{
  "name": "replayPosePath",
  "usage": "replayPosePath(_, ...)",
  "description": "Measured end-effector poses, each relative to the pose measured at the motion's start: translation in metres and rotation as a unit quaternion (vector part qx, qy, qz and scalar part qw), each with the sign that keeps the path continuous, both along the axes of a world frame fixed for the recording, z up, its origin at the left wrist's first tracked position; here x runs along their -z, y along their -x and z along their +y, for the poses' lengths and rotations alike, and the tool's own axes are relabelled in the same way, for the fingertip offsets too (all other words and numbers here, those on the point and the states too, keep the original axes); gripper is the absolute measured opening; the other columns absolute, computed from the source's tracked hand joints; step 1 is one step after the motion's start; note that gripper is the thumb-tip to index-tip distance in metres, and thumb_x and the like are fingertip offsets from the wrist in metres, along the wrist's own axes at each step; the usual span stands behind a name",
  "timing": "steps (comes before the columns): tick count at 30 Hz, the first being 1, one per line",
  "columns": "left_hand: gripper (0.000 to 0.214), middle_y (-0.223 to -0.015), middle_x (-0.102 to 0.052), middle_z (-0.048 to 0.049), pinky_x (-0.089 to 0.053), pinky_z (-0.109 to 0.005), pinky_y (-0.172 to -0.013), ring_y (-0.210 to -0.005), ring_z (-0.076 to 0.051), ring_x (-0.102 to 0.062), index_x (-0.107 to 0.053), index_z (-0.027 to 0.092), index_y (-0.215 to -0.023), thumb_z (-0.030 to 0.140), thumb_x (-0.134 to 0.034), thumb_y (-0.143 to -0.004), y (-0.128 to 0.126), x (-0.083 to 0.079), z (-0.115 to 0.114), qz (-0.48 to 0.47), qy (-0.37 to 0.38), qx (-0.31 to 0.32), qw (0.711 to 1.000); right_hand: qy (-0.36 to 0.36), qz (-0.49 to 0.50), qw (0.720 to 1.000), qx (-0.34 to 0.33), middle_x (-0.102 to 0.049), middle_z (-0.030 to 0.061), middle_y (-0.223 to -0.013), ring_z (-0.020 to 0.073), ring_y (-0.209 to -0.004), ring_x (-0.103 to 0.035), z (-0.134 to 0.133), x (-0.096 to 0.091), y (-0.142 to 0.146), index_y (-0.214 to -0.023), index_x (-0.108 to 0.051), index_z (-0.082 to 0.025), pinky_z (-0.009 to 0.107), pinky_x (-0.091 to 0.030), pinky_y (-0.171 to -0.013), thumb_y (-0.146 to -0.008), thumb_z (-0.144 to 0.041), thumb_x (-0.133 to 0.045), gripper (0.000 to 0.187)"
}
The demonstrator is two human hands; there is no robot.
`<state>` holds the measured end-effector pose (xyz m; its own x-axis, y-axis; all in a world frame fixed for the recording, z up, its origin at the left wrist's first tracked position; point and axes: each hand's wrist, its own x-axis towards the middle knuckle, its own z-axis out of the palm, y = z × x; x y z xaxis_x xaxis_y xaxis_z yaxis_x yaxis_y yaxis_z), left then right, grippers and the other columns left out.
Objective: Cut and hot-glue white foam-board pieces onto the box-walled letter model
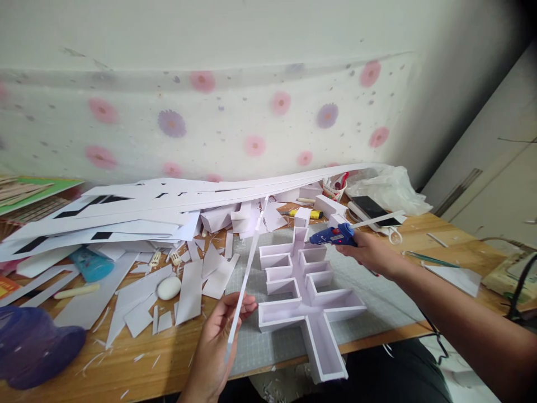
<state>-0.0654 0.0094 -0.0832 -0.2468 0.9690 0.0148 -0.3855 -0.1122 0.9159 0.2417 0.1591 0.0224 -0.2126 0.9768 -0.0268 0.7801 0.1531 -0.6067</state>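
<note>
My left fingers [249, 302] pinch one strip [252, 249], right fingers [347, 252] one glue gun [330, 234]; between, one compartmented model [280, 322] overhangs the surface edge [380, 336].

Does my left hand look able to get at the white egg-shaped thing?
Likely yes: only flat white scraps seem to lie between your left hand and the white egg-shaped thing, though that hand holds a white strip.

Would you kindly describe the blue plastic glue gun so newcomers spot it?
On the brown wooden table, find the grey gridded mat. Above it, the right hand holds the blue plastic glue gun, its colour distinct from the white compartmented structure alongside.
</note>
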Motion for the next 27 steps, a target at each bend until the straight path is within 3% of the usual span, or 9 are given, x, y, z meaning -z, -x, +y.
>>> replayPosePath(9,0.039,-0.1,-0.07,-0.0086,-0.048,-0.039,-0.093,-0.094,-0.024,-0.064,-0.069,0.02,-0.101,0.043,-0.075,-0.071,-0.003,-0.003,-0.001,-0.006,0.0,0.001,1.0,0.025,0.061,0.998,-0.004,-0.043,-0.0057,-0.045,0.0096,-0.037,-0.038,-0.002,-0.009,0.008,-0.075,-0.059,-0.018,0.023,-0.031,-0.037,-0.075,-0.041,-0.057,0.023)
replayPosePath(12,0.041,-0.1,-0.07,-0.0093,-0.048,-0.04,-0.093,-0.094,-0.025,-0.064,-0.069,0.019,-0.102,0.043,-0.075,-0.07,-0.003,-0.004,-0.001,-0.003,0.006,-0.002,1.0,0.009,0.046,0.999,-0.022,-0.047,-0.0036,-0.046,0.0108,-0.039,-0.041,0.002,-0.006,0.014,-0.073,-0.061,-0.019,0.024,-0.031,-0.038,-0.075,-0.04,-0.059,0.021)
replayPosePath(19,0.042,-0.098,-0.071,-0.0089,-0.048,-0.04,-0.092,-0.092,-0.025,-0.064,-0.07,0.019,-0.1,0.045,-0.077,-0.067,-0.003,-0.004,-0.001,-0.006,0.01,-0.006,1.0,-0.015,0.035,0.997,-0.07,-0.055,-0.001,-0.054,0.0172,-0.053,-0.053,0.013,0.008,0.02,-0.089,-0.065,-0.02,0.027,-0.038,-0.047,-0.079,-0.041,-0.056,0.025)
replayPosePath(27,0.039,-0.1,-0.071,-0.0083,-0.049,-0.039,-0.092,-0.094,-0.024,-0.064,-0.069,0.02,-0.101,0.044,-0.075,-0.071,0.0,-0.001,-0.002,-0.003,0.005,0.0,1.0,-0.035,-0.002,0.997,-0.07,-0.068,0.0034,-0.074,0.0222,-0.071,-0.062,0.013,0.005,0.022,-0.084,-0.065,-0.02,0.031,-0.044,-0.061,-0.079,-0.042,-0.057,0.024)
